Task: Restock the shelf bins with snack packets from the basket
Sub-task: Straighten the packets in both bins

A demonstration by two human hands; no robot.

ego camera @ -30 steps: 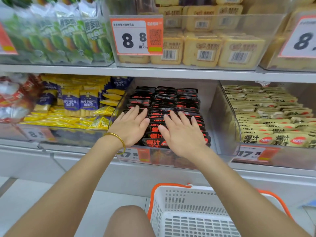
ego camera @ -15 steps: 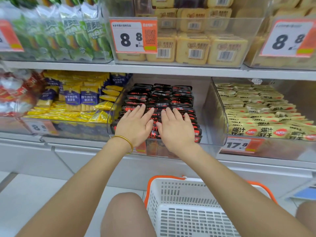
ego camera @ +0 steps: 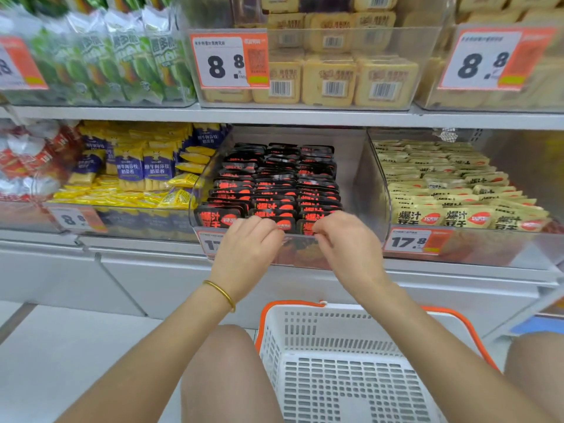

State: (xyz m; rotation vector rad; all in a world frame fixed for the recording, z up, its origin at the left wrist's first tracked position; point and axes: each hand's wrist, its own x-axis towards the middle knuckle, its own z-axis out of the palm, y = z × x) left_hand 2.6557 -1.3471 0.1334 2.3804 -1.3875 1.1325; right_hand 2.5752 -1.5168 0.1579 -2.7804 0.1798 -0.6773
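Observation:
Black and red snack packets (ego camera: 276,178) fill the clear middle bin (ego camera: 363,190) on the lower shelf in tidy rows. My left hand (ego camera: 248,248) is at the bin's front edge with its fingers curled down, the tips by the front row of packets. My right hand (ego camera: 348,242) is beside it, fingers also curled, tips touching the front packet's edge. Neither hand lifts a packet. The white basket (ego camera: 323,328) with an orange rim stands below between my knees, and no packets show in the visible part.
Left of the bin lie yellow and blue packets (ego camera: 143,172), and pale yellow packets (ego camera: 451,184) lie to its right. Price tags (ego camera: 410,241) hang on the bin fronts. The upper shelf (ego camera: 305,116) holds boxed snacks (ego camera: 329,77) and green packets (ego camera: 122,56).
Both hands lay flat on the black packets before. They have slid back toward me to the bin's front edge and their fingers have curled.

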